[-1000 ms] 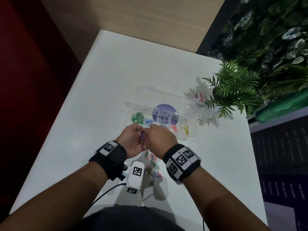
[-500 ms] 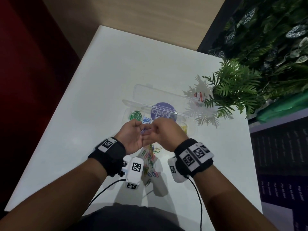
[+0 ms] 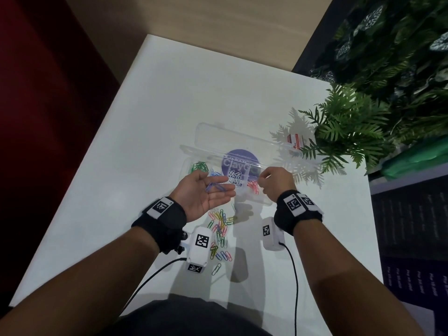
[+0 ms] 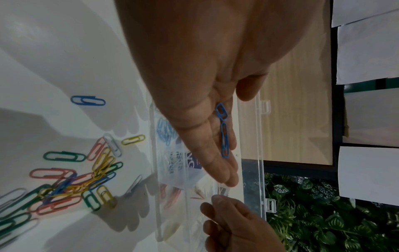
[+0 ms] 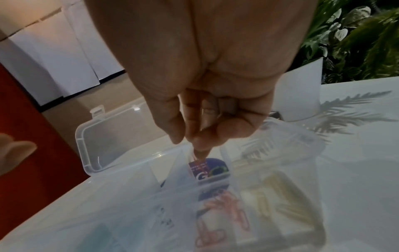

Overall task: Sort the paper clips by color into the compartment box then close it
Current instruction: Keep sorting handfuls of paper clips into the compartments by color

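Note:
The clear compartment box [image 3: 191, 154] lies open mid-table, its lid [image 3: 218, 134] folded back. It holds green clips [image 3: 199, 166], blue clips [image 3: 214, 173], white clips [image 3: 235, 178] and pink clips [image 3: 253, 186] in separate cells. My left hand [image 3: 218, 187] is palm up just in front of the box, with two blue clips [image 4: 224, 139] lying on its straight fingers [image 4: 215, 153]. My right hand [image 3: 263, 180] hovers over the pink cell [image 5: 224, 209]. Its thumb and fingers pinch what looks like a pink clip [image 5: 197, 153]. A mixed pile of loose clips [image 3: 220, 229] lies near me.
A fern [image 3: 344, 137] overhangs the table's right side beside the box's right end, with a small red-and-white item [image 3: 294, 141] under it. A purple round sticker [image 3: 240, 163] shows through the box. The table's left edge [image 3: 101, 146] drops off to a dark red surface.
My hands were joined above the pile and have parted. The left has turned palm up with blue clips on it, and the right has moved right and forward over the box.

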